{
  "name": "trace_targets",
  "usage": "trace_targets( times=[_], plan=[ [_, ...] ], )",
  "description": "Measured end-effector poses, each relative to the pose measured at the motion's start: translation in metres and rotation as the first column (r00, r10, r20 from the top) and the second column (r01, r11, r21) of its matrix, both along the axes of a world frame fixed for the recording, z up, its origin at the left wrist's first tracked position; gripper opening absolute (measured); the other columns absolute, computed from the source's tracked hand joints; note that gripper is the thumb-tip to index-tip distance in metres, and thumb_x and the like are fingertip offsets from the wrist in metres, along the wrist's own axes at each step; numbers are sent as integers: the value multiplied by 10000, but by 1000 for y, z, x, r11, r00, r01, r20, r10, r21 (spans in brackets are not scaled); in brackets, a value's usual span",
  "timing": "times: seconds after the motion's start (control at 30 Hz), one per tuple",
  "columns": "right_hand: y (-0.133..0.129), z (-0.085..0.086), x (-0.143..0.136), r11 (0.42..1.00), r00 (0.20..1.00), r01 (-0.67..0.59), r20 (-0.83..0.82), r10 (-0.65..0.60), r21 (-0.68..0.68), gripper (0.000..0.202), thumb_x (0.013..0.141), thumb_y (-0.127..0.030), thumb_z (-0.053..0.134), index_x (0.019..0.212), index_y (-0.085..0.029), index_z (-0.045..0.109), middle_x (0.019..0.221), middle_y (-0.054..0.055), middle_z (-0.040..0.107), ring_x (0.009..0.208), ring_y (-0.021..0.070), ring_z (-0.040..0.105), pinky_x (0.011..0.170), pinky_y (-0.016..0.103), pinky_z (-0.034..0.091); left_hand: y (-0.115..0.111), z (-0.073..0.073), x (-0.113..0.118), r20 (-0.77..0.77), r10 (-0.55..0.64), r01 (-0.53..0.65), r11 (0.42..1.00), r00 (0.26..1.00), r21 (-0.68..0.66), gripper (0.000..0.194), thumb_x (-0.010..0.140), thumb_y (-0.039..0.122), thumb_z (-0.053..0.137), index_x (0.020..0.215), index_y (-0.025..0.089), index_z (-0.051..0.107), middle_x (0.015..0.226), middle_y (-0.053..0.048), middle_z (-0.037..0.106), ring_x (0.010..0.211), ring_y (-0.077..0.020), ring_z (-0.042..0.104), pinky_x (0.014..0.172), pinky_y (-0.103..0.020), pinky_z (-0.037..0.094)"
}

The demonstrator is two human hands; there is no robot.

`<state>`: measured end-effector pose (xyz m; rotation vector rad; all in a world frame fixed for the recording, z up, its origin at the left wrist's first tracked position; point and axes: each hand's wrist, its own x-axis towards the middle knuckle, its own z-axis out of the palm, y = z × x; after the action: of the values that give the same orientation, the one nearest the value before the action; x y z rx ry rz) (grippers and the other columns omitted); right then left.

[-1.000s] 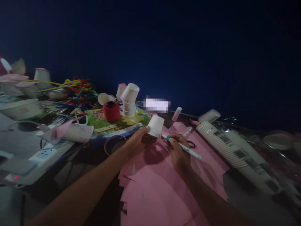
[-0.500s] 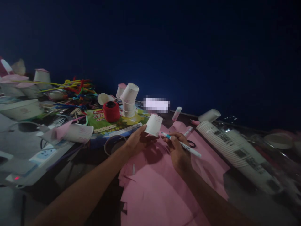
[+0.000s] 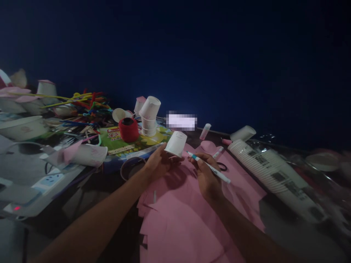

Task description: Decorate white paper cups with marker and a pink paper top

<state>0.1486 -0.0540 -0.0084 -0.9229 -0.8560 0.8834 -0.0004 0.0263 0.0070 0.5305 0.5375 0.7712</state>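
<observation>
A white paper cup is held upside down in my left hand, its fingers around the rim side. My right hand grips a marker pen with a white barrel and a teal band, like a pen for writing. The marker's tip points toward the cup and is a little apart from it. Beneath both hands lie sheets of pink paper.
On the right lies a long stack of nested paper cups. A red spool of thread and stacked cups stand on a green printed pack. Coloured pipe cleaners are heaped left, behind a power strip. A glue stick stands ahead.
My left hand has shifted slightly left with the cup, which has turned a little. The marker's tip is a bit farther from the cup. The whole view has drifted slightly.
</observation>
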Motion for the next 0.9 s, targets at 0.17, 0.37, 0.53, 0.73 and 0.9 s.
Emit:
trace_targets(
  times=[0.17,0.37,0.53,0.73,0.9],
  plan=[
    [-1,-2,0,998,998,-56,-15,56,-10,124,797,-318,640,885,-231,649,807,12,672,806,174,628,810,359,482,0,1,0,-44,-15,15,1000,999,-9,455,902,439,401,1039,67,625,843,-149,698,782,-235,675,741,-334,509],
    [-4,-4,-2,999,994,-50,98,48,13,153,785,-342,663,898,-238,662,843,25,674,826,186,625,810,366,486,-1,-3,2,-43,2,0,999,999,36,411,905,391,420,1095,83,615,876,-143,702,757,-222,670,773,-352,513],
    [-3,-4,-2,998,998,-68,12,68,13,138,805,-324,654,914,-239,659,849,20,677,826,172,629,811,354,488,1,-7,3,-4,-40,40,997,999,63,456,926,383,388,1191,54,560,890,-159,699,782,-224,669,804,-366,515],
    [-1,-5,-2,997,997,-75,-26,75,2,142,811,-319,650,920,-227,653,839,11,674,813,157,628,815,342,494,3,-10,3,12,-33,33,999,999,28,458,917,361,423,1222,37,532,918,-173,692,789,-230,669,811,-381,522],
    [0,-8,-2,998,998,-64,-29,64,-7,137,817,-317,643,927,-235,645,838,7,677,802,156,634,786,332,503,0,-7,4,9,-9,9,999,1000,40,424,925,324,417,1218,42,537,923,-169,691,796,-230,667,798,-376,524]
  ],
)
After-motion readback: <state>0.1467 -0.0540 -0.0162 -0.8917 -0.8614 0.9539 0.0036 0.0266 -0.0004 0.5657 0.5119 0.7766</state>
